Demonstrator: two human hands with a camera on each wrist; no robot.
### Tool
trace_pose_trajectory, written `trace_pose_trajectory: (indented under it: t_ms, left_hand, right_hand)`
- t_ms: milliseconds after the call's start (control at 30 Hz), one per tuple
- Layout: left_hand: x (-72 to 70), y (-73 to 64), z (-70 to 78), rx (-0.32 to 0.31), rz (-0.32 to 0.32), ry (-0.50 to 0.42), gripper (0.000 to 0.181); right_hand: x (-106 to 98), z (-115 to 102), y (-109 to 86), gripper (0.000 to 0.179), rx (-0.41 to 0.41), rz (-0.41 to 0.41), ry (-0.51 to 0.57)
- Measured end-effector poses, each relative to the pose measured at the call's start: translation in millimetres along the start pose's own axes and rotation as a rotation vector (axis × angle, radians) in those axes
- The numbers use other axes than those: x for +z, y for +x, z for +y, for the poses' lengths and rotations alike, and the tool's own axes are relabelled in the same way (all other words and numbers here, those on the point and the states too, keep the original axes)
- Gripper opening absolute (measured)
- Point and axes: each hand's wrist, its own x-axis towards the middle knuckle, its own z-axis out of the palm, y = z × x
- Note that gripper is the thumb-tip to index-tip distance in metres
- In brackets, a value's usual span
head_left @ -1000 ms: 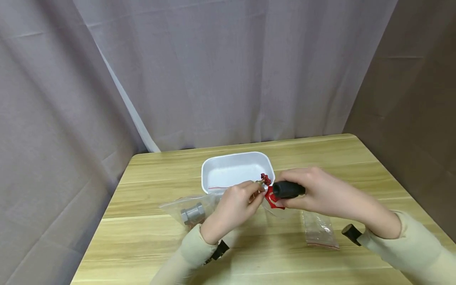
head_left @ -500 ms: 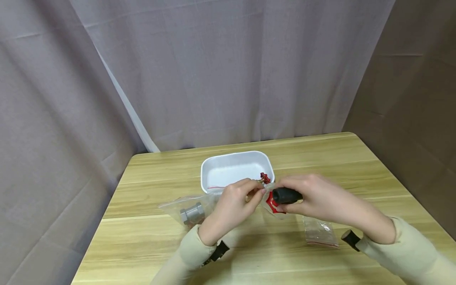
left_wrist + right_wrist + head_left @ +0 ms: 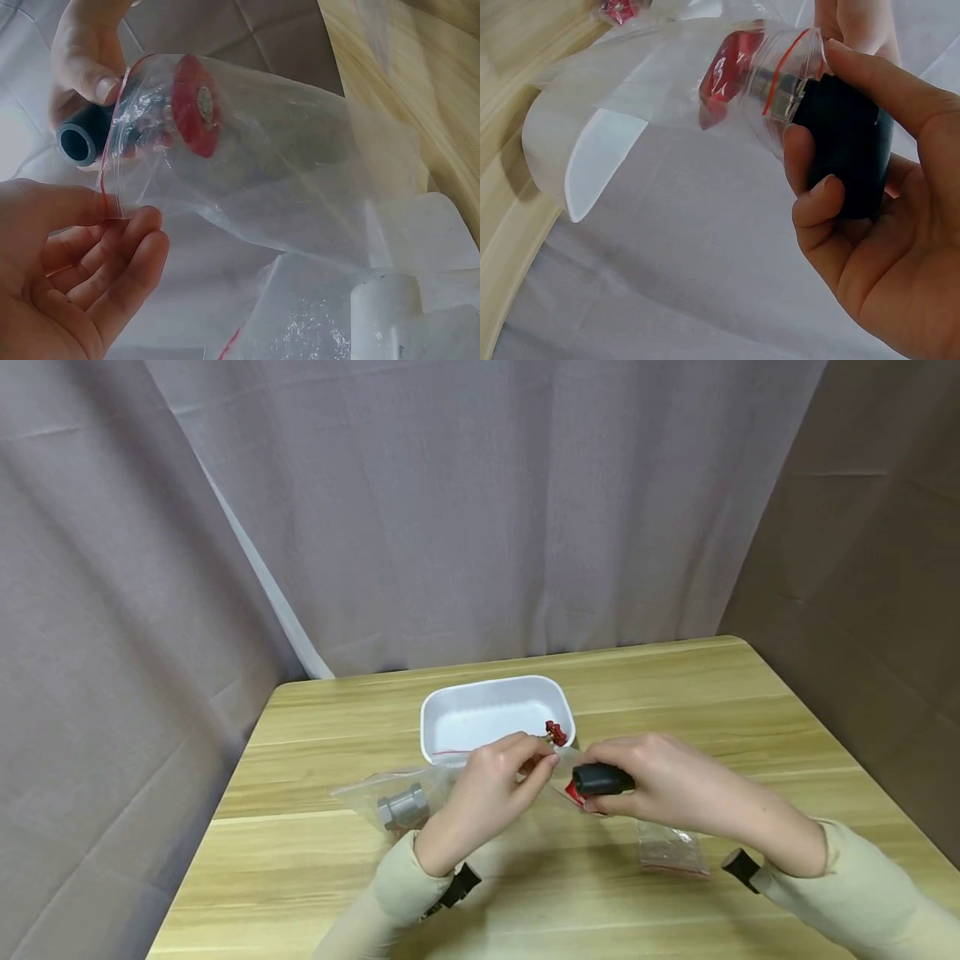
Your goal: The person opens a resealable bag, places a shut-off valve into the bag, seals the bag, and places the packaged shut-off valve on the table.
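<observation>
In the right wrist view my right hand (image 3: 885, 172) grips the black tubular body (image 3: 844, 146) of a valve. The valve's red handwheel (image 3: 724, 75) sits inside a clear zip bag (image 3: 641, 56), and the black body is at the bag's mouth. My left hand (image 3: 82, 277) pinches the red-striped edge of that bag between thumb and fingers, seen in the left wrist view. The black tube's open end (image 3: 77, 144) faces outward there. In the head view, both hands are close together just in front of the white tray (image 3: 480, 687).
Left of my left hand lies a bagged grey pipe fitting (image 3: 403, 808). A small red-handled valve (image 3: 556, 732) is at the tray's right front corner. Another clear zip bag (image 3: 672, 850) lies flat below my right hand. A white fitting (image 3: 386, 315) shows in the left wrist view.
My right hand has moved slightly toward me with the valve. The bag's mouth has come over the red handwheel, which shows less in the head view. My left hand has barely moved.
</observation>
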Motion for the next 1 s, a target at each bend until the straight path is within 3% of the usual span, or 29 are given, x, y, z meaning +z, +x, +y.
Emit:
trace_pose_trajectory:
  t_ms: [467,733,1000]
  left_hand:
    - [-0.7,2.0,8.9,0.037,-0.029,0.039,0.007]
    - [2.9,2.6,10.8,0.056,-0.025,0.044,0.007]
    - [6.0,0.9,8.0,0.019,-0.013,0.022,0.009]
  right_hand:
    - [3.7,-1.1,-3.9,0.029,0.009,0.026,0.004]
    - [1.7,-1.2,-8.3,0.030,0.000,0.134,-0.046]
    - [5.4,3.4,-12.1,0.026,0.012,0.142,-0.055]
